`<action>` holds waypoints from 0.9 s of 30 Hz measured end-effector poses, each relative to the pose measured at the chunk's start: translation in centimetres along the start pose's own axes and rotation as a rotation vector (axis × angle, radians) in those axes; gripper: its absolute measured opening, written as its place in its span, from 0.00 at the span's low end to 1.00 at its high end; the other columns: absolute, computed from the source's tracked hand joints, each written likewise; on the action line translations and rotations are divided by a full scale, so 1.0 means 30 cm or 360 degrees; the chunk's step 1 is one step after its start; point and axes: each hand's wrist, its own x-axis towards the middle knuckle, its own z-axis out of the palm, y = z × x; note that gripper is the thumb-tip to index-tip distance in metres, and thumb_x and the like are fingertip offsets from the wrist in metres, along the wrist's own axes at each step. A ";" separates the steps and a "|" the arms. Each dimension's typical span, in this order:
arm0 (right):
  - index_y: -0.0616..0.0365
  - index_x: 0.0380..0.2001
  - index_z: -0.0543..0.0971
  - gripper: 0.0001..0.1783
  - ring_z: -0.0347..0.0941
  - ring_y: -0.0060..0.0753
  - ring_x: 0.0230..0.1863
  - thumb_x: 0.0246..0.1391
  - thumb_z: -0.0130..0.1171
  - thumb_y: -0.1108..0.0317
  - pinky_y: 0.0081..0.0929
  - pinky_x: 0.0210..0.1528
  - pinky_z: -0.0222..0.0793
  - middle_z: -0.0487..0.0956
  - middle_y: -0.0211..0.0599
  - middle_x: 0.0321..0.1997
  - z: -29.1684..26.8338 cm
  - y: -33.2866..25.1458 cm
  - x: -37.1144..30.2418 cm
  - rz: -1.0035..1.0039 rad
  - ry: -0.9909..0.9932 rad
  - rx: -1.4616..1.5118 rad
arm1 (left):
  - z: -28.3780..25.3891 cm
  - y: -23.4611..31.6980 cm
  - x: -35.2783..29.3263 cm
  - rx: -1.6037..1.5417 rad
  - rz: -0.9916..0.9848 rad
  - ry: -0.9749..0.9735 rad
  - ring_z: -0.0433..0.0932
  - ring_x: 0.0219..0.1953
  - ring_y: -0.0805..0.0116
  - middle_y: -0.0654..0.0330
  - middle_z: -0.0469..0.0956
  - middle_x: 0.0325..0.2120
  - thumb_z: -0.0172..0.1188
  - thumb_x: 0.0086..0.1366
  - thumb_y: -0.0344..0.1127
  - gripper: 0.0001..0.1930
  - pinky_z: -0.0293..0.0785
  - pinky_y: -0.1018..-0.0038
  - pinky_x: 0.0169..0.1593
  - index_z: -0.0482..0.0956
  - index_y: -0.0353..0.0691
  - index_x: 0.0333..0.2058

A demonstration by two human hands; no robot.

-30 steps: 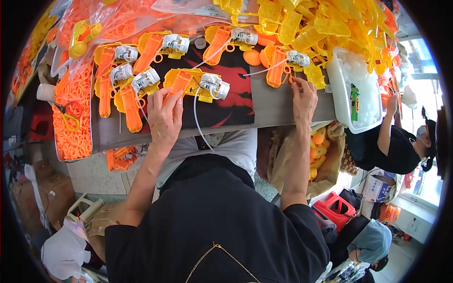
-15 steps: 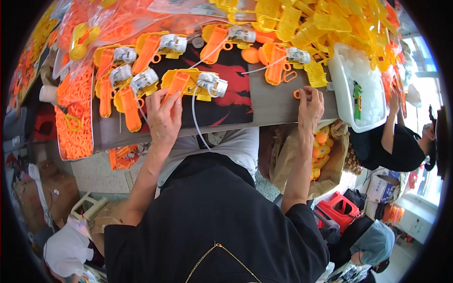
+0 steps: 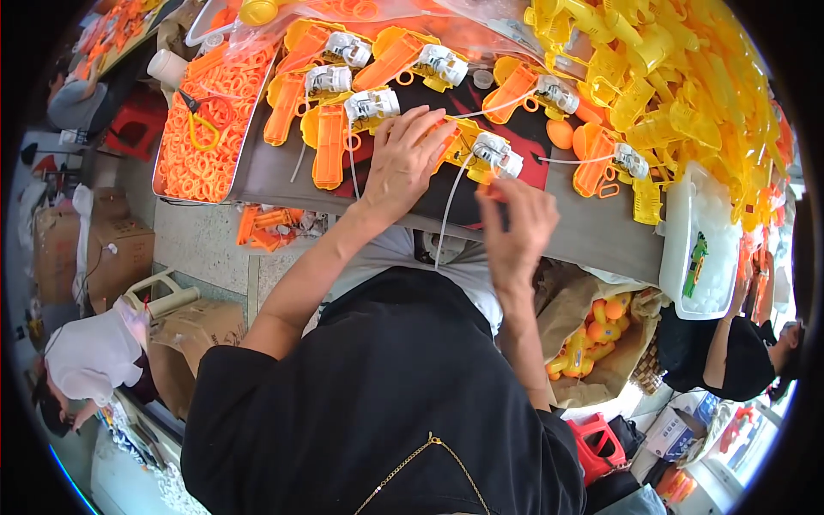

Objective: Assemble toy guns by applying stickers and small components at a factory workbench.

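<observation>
On the table in front of me lies a yellow toy gun half-shell (image 3: 469, 137) with an orange handle piece, a white mechanism (image 3: 498, 155) and a thin pale tube (image 3: 449, 206) hanging over the table edge. My left hand (image 3: 403, 163) is closed over its orange handle, hiding most of it. Close to the white mechanism, my right hand (image 3: 521, 225) pinches a small orange ring-shaped piece (image 3: 490, 190). That hand is slightly blurred, and its fingers partly cover the piece. Several similar shells, such as one with an orange handle (image 3: 329, 146), lie beyond and to the left.
A tray of small orange rings (image 3: 206, 150) stands at the left, with yellow-handled cutters (image 3: 199, 120) on top. Yellow shells (image 3: 661, 77) are heaped at the far right, near a white bin (image 3: 678, 249). A paper bag (image 3: 618, 360) holds orange-yellow toys below the table.
My right hand has come leftward from the table's right side to the toy gun half-shell, carrying the orange ring piece. My left hand stays at the shell's handle. The view has shifted left.
</observation>
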 end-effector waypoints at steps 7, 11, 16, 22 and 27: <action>0.49 0.44 0.84 0.19 0.73 0.35 0.48 0.46 0.74 0.69 0.38 0.57 0.59 0.82 0.25 0.44 0.155 -0.065 -0.013 -0.0132 -0.0051 -0.0220 | 0.013 0.029 -0.017 -0.0028 -0.0131 0.0022 0.69 0.64 0.61 0.61 0.75 0.60 0.55 0.71 0.36 0.18 0.59 0.61 0.64 0.79 0.45 0.58; 0.49 0.44 0.85 0.19 0.73 0.33 0.48 0.45 0.74 0.69 0.38 0.57 0.58 0.82 0.24 0.44 0.171 -0.059 -0.023 -0.0143 -0.0032 -0.0257 | 0.011 0.027 -0.021 -0.0090 -0.0147 0.0037 0.69 0.64 0.61 0.61 0.75 0.59 0.56 0.71 0.37 0.17 0.58 0.60 0.64 0.80 0.45 0.57; 0.48 0.45 0.85 0.19 0.72 0.32 0.49 0.46 0.73 0.69 0.40 0.57 0.58 0.81 0.23 0.45 0.184 -0.050 -0.025 -0.0213 -0.0070 -0.0304 | 0.003 0.017 -0.012 -0.0150 -0.0147 0.0067 0.70 0.62 0.61 0.63 0.76 0.58 0.58 0.70 0.40 0.16 0.58 0.60 0.63 0.80 0.47 0.54; 0.50 0.46 0.85 0.19 0.72 0.30 0.50 0.48 0.66 0.71 0.41 0.58 0.58 0.79 0.22 0.46 0.105 -0.002 0.045 -0.0595 -0.0332 -0.0453 | -0.034 -0.015 0.056 -0.0191 -0.0174 -0.0146 0.70 0.50 0.61 0.65 0.74 0.47 0.67 0.63 0.45 0.16 0.58 0.59 0.58 0.80 0.49 0.48; 0.56 0.49 0.83 0.21 0.72 0.30 0.51 0.49 0.60 0.73 0.45 0.65 0.56 0.78 0.27 0.48 0.194 -0.064 -0.076 -0.0413 -0.0204 -0.0711 | -0.013 -0.006 0.072 -0.0116 -0.0217 -0.0166 0.69 0.47 0.61 0.65 0.71 0.42 0.72 0.57 0.45 0.19 0.59 0.59 0.55 0.79 0.52 0.46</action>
